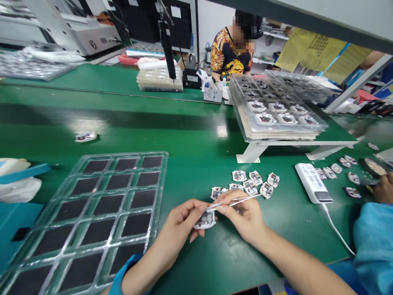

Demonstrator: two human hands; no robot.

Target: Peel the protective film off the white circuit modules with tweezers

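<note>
My left hand (183,219) grips a small white housing (205,220) with a circuit board inside, tilted up above the green bench. White tweezers (247,198) lie in my right hand (247,213), pinched between thumb and fingers. Their tips reach the upper edge of the housing, where the fingers of both hands meet; what exactly they touch there is hidden. Just beyond my right hand, several similar housings (255,178) rest on the bench, some partly covered by my fingers.
A clear compartment tray (107,244) with dark pads lies at left. One housing (86,137) sits behind it. On the right are a white cabled box (313,184), a white-legged stand (252,152) bearing stacked trays, and a co-worker's blue sleeve (373,233). Another person (231,53) sits opposite.
</note>
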